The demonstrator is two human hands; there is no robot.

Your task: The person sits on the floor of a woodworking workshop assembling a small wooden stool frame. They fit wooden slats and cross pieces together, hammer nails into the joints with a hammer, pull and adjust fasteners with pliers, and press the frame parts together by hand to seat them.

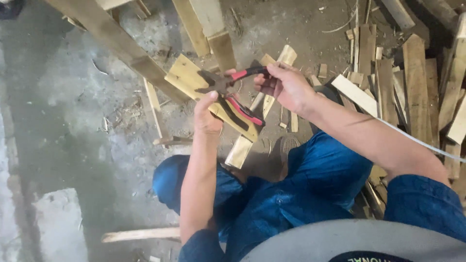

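We see both forearms reaching forward over the knees. The left hand [208, 116] holds a short wooden board [194, 80] in a closed grip, thumb up against it. The right hand [284, 87] — wrist bent inward — grasps the upper red handle of pliers [233, 92], whose jaws rest on the board above the concrete floor [73, 121].

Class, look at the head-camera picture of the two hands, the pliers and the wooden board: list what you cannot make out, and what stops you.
1. Head view: what the pliers grip at their nose is too small to tell.
2. Head view: the left hand covers part of the wooden board.
3. Head view: the right hand wraps one red handle; its fingertips are hidden.
4. Head view: the plank pile is cut off by the right edge.
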